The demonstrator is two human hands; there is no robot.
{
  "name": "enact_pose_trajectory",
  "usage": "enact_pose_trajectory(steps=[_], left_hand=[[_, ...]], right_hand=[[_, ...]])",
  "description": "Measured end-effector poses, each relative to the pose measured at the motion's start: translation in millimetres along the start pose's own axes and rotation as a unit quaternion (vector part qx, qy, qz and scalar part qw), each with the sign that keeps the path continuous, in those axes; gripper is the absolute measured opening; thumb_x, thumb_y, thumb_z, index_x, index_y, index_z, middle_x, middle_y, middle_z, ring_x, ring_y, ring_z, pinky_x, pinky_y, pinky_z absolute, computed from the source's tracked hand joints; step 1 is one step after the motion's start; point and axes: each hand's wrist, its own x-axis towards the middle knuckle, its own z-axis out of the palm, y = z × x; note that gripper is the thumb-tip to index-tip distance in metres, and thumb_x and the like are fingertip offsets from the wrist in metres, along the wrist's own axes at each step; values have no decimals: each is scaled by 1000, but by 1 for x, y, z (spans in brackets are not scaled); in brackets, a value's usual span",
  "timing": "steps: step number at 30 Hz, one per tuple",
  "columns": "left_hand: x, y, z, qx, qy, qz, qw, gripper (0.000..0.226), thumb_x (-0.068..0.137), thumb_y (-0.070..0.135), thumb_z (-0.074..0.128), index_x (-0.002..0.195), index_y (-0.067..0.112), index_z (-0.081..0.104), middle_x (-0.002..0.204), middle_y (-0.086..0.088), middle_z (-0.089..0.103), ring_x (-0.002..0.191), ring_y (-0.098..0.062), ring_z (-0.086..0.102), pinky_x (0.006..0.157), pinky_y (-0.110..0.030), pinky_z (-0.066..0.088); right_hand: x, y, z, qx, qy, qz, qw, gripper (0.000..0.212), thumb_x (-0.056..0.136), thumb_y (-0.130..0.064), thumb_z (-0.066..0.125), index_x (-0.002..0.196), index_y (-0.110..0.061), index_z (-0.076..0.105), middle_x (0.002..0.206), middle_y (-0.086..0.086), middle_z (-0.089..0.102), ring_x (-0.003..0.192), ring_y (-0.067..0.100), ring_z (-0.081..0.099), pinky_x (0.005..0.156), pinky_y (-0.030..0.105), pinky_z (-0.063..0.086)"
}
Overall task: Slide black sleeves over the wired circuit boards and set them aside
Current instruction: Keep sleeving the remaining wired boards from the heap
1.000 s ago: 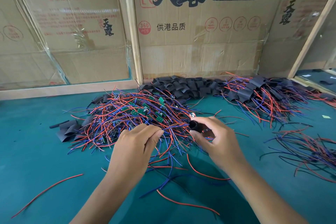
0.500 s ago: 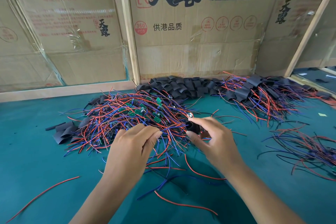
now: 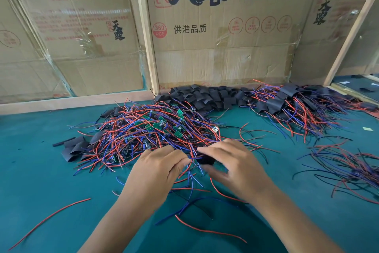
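Green work mat (image 3: pixel 37 170). Far left, near edge: one loose red wire (image 3: pixel 49 218), lying apart from everything else. Left of centre: a few flat black sleeves (image 3: pixel 74 149) at the edge of the large tangle of wired circuit boards (image 3: pixel 155 129), red and blue leads pointing every way, green boards showing on top. Behind it, against the cardboard box wall (image 3: pixel 221 51): a heap of empty black sleeves (image 3: pixel 207 96). Back right: pile of sleeved boards (image 3: pixel 287 101). Far right: separate bundle of wires (image 3: pixel 344 166).

Left hand (image 3: pixel 158 170): fingers curled, tips pinching wires at the near edge of the tangle. Right hand (image 3: pixel 231 162): fingers and thumb curled around a black sleeve (image 3: pixel 206 160), just beside the left fingertips. Held sleeve's long axis runs roughly left-right, open end toward the left hand; blurred, so whether a board is inside cannot be told.
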Motion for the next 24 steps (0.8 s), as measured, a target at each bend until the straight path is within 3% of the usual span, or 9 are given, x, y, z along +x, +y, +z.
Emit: enact_pose_trajectory(steps=[4, 6, 9, 11, 14, 16, 18, 22, 24], left_hand=[[-1, -8, 3, -35, -79, -15, 996, 42, 101, 45, 35, 86, 16, 62, 79, 6, 52, 74, -21, 50, 73, -36, 42], [-1, -8, 2, -34, -90, -18, 995, 43, 99, 46, 33, 86, 17, 61, 79, 6, 52, 74, -21, 50, 73, -35, 41], [-1, -10, 1, -33, -91, -13, 995, 42, 100, 45, 35, 87, 17, 63, 80, 6, 53, 75, -21, 51, 73, -35, 42], [-1, -9, 4, -30, -95, -7, 995, 38, 101, 43, 39, 91, 18, 65, 83, 7, 55, 78, -19, 52, 74, -34, 42], [-1, -5, 10, -72, -100, -33, 992, 11, 100, 31, 58, 103, 23, 63, 92, 13, 60, 85, -10, 52, 75, -23, 38], [-2, -7, 10, -97, -129, -52, 986, 20, 95, 28, 64, 113, 28, 54, 102, 17, 58, 94, -2, 51, 81, -14, 37], [-5, -19, 3, -79, -180, -49, 979, 36, 92, 33, 67, 122, 31, 46, 116, 23, 52, 107, 8, 46, 93, -6, 30], [-9, -43, -12, -11, -269, -68, 961, 28, 88, 41, 71, 104, 30, 51, 102, 20, 52, 89, 10, 46, 80, -5, 32], [-10, -47, -10, -7, -276, -84, 957, 25, 88, 41, 71, 97, 29, 51, 94, 16, 53, 79, 7, 46, 74, -7, 34]], right_hand=[[2, -1, -4, -140, 32, 7, 990, 25, 88, -46, 69, 102, -27, 75, 92, -14, 74, 126, 19, 59, 111, 67, 23], [3, 0, -8, -166, 19, 6, 986, 23, 87, -48, 67, 98, -30, 74, 89, -16, 74, 129, 20, 56, 111, 71, 17], [1, -2, -7, -151, -27, -18, 988, 23, 86, -46, 70, 101, -28, 73, 88, -16, 73, 123, 19, 60, 113, 66, 22], [1, -7, -2, -120, -56, -38, 990, 25, 90, -42, 66, 105, -24, 73, 93, -12, 73, 116, 16, 63, 115, 54, 27], [0, -17, 7, -32, -107, -32, 993, 23, 93, -32, 65, 111, -19, 70, 94, -6, 70, 97, 17, 64, 106, 39, 42], [0, -19, 6, 4, -146, -3, 989, 25, 94, -31, 65, 115, -17, 68, 97, -4, 68, 93, 18, 62, 90, 35, 50], [-1, -15, 2, 19, -173, 25, 984, 26, 96, -33, 62, 117, -17, 67, 100, -3, 66, 96, 19, 60, 85, 34, 48], [-2, -10, 1, 31, -188, 34, 981, 25, 97, -31, 62, 117, -17, 66, 101, -1, 64, 97, 18, 57, 85, 31, 45], [-2, -11, 3, 37, -190, 37, 980, 26, 96, -30, 63, 118, -16, 66, 102, -1, 63, 98, 17, 57, 86, 30, 44]])
